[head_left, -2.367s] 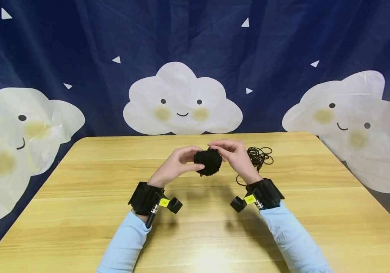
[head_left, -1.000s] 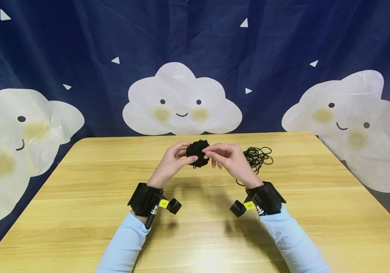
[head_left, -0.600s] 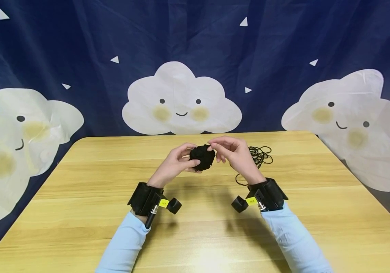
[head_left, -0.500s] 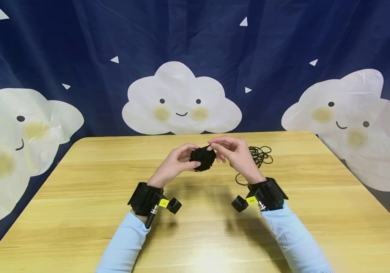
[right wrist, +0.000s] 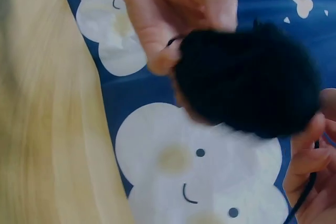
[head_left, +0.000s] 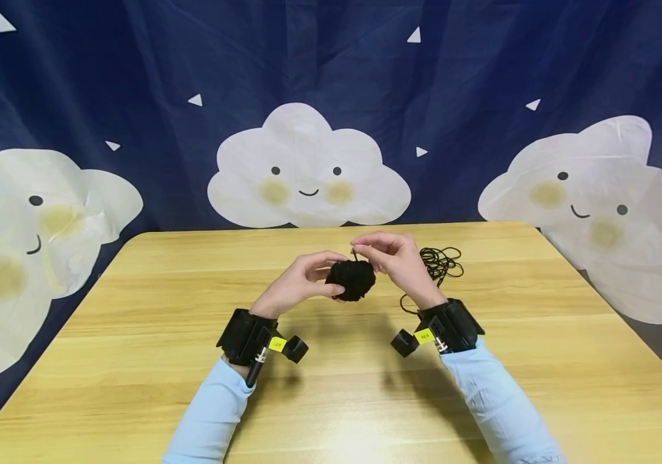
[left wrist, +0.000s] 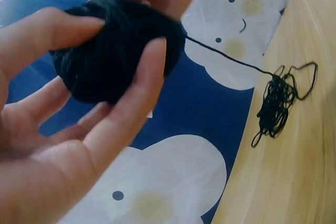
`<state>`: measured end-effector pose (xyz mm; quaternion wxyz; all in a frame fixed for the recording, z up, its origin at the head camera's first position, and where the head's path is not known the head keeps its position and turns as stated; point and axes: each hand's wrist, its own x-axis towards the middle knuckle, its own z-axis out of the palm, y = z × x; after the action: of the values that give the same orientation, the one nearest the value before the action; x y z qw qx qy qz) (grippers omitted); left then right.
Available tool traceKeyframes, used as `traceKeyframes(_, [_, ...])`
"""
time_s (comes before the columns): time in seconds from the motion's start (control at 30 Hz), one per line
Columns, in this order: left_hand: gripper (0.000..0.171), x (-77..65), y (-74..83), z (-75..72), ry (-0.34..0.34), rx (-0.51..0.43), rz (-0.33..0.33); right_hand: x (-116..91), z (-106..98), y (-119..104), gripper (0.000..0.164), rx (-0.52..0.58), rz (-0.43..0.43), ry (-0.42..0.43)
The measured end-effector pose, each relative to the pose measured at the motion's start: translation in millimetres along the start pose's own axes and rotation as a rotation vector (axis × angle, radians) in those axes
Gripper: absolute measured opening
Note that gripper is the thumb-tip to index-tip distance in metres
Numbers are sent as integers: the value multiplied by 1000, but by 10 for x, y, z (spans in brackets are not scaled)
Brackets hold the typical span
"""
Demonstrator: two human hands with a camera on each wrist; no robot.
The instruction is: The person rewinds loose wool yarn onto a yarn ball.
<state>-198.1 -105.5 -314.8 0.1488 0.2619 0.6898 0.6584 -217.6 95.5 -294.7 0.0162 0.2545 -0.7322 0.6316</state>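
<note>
A ball of black yarn (head_left: pixel 352 281) is held above the table in my left hand (head_left: pixel 293 283), with the thumb on its near side and the fingers around the far side. Just above the ball, my right hand (head_left: pixel 403 264) pinches a short stretch of yarn between thumb and index finger. In the left wrist view, a strand (left wrist: pixel 226 56) runs from beside the ball to the loose heap of black yarn (left wrist: pixel 277 106) on the table. Seen from the right wrist, the ball (right wrist: pixel 249 80) is blurred and hides part of the left hand's fingers.
The loose yarn (head_left: pixel 440 263) lies behind my right wrist, with a loop trailing toward the front. Under both hands is a light wooden table (head_left: pixel 151 361). A dark blue curtain (head_left: pixel 366 71) with white clouds hangs behind its far edge.
The ball has turned in my left hand and moved slightly down and right over the last half second. A short strand now stands between the ball and my right fingertips.
</note>
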Motion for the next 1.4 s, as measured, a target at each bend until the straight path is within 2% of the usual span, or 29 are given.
traceKeyframes(0.1, [42, 2, 15, 2, -15, -38, 10, 7, 3, 54, 24, 16, 35, 3])
traceKeyframes(0.17, [42, 0, 26, 4, 4, -43, 25, 5, 12, 90, 22, 30, 62, -4])
traceKeyframes(0.37, [37, -19, 61, 18, 126, -80, 66, -13, 54, 180, 12, -11, 57, -14])
traceKeyframes(0.57, [33, -28, 59, 14, 229, -136, 110, -32, 85, 193, 14, -42, 37, -52])
traceKeyframes(0.8, [37, -38, 93, 9, 317, -217, 104, -64, 105, 148, 15, -83, 39, -137])
traceKeyframes(0.9, [38, -38, 90, 2, 360, -180, 91, -79, 121, 130, 14, -134, 38, -181])
traceKeyframes(1.07, [40, -34, 68, -16, 432, -9, 38, -91, 137, 69, 14, -193, 21, -227])
traceKeyframes(1.13, [40, -31, 57, -24, 435, 54, 17, -92, 132, 34, 14, -202, 1, -221])
traceKeyframes(1.27, [41, -30, 47, -33, 374, 104, -13, -98, 116, -40, 14, -213, -38, -192])
traceKeyframes(1.4, [42, -29, 34, -28, 249, -39, 44, -105, 107, -82, 14, -228, -55, -169])
